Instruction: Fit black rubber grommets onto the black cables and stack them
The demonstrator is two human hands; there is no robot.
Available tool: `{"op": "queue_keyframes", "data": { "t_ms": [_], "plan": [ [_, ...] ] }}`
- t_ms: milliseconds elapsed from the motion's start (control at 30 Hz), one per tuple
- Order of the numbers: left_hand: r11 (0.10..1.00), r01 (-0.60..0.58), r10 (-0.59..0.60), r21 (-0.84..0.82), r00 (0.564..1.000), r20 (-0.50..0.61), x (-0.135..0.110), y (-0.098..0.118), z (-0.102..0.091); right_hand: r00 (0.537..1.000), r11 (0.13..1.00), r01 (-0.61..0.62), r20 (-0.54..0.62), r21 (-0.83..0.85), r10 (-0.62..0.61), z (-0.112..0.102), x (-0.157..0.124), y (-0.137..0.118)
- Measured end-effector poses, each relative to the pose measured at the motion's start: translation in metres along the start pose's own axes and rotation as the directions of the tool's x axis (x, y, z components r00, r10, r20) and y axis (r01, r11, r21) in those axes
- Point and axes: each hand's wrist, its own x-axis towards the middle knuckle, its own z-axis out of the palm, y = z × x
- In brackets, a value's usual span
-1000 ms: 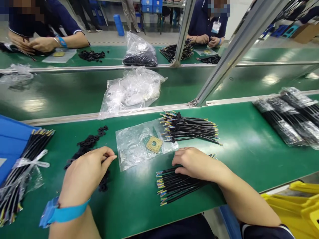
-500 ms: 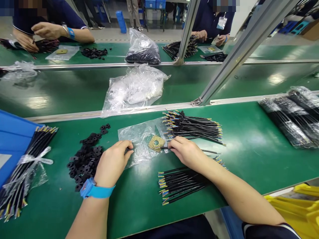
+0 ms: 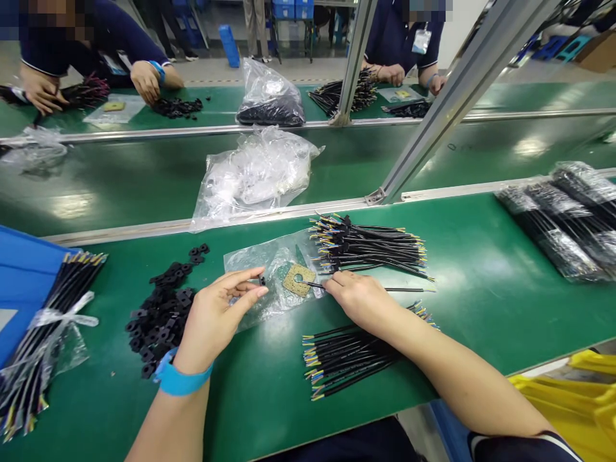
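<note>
My left hand [image 3: 216, 317] pinches a small black rubber part [image 3: 262, 280] between thumb and fingertips, held over a clear plastic bag [image 3: 269, 282] lying flat on the green table. My right hand [image 3: 359, 298] grips a single black cable [image 3: 399, 289], whose tip touches a yellow sponge pad [image 3: 298, 280] on the bag. A heap of black rubber parts [image 3: 161, 314] lies left of my left hand. A loose bundle of black cables [image 3: 346, 359] with coloured wire ends lies under my right forearm. Another cable bundle [image 3: 370, 249] lies just beyond my right hand.
A blue bin [image 3: 19, 282] with tied cables [image 3: 43, 340] sits at the left. Bagged cables [image 3: 563, 224] lie at the right, a yellow crate [image 3: 572, 398] at the lower right. A crumpled plastic bag [image 3: 255, 173] rests on the middle belt. Other people work across the far table.
My left hand moved from the rubber heap toward the bag with a small black part. My right hand lifted one cable off the near bundle and brought its tip to the sponge pad.
</note>
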Motion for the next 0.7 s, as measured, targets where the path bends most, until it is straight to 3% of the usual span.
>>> {"op": "queue_keyframes", "data": {
  "t_ms": [100, 200, 300, 400, 500, 700],
  "plan": [
    [0.942, 0.097, -0.102, -0.32, 0.995, 0.0, 0.0, 0.005, 0.009, 0.983, 0.989, 0.052, -0.182, 0.136, -0.027, -0.004, -0.003, 0.002],
    [0.786, 0.171, -0.172, -0.594, 0.984, 0.055, 0.0, 0.009, 0.02, 0.908, 0.935, 0.168, -0.417, 0.312, -0.023, -0.011, -0.006, -0.002],
    [0.65, 0.25, -0.206, -0.718, 0.967, 0.15, -0.001, 0.011, 0.029, 0.828, 0.905, 0.254, -0.56, 0.342, -0.021, -0.018, -0.009, -0.01],
    [0.581, 0.292, -0.213, -0.759, 0.955, 0.204, -0.004, 0.013, 0.033, 0.779, 0.928, 0.268, -0.625, 0.258, -0.051, -0.02, -0.011, -0.016],
    [0.552, 0.309, -0.218, -0.775, 0.95, 0.223, -0.006, 0.013, 0.034, 0.758, 0.954, 0.249, -0.647, 0.167, -0.085, -0.018, -0.013, -0.018],
    [0.549, 0.342, -0.248, -0.763, 0.938, 0.242, -0.007, 0.017, 0.035, 0.776, 0.966, 0.242, -0.615, 0.088, -0.138, -0.016, -0.014, -0.018]
  ]
}}
